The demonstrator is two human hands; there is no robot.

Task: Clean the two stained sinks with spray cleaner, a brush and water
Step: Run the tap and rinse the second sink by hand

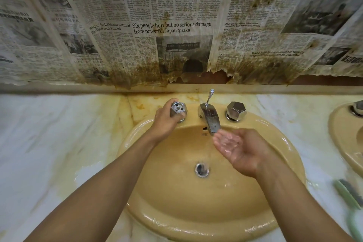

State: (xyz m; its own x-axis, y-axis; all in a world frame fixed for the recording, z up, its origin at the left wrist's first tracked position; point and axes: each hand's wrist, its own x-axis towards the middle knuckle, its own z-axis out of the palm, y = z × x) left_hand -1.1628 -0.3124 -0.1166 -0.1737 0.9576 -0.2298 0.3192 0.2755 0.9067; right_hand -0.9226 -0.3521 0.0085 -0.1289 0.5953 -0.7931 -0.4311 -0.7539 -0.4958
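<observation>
Clearly the left hand (167, 119) is wrapped around the left tap knob (178, 111), likely to control the flow; the right hand (238, 150) lies open and cupped, palm up, under the spout (211, 121), apparently to catch running water for rinsing; the yellow sink (176, 198) looks wet, its drain (201, 170) uncovered; the second sink (345, 135) is cut off at the right edge; a green brush (348, 194) lies on the marble tabletop (49, 143), blurred and partly out of view; no spray cleaner is visible.
</observation>
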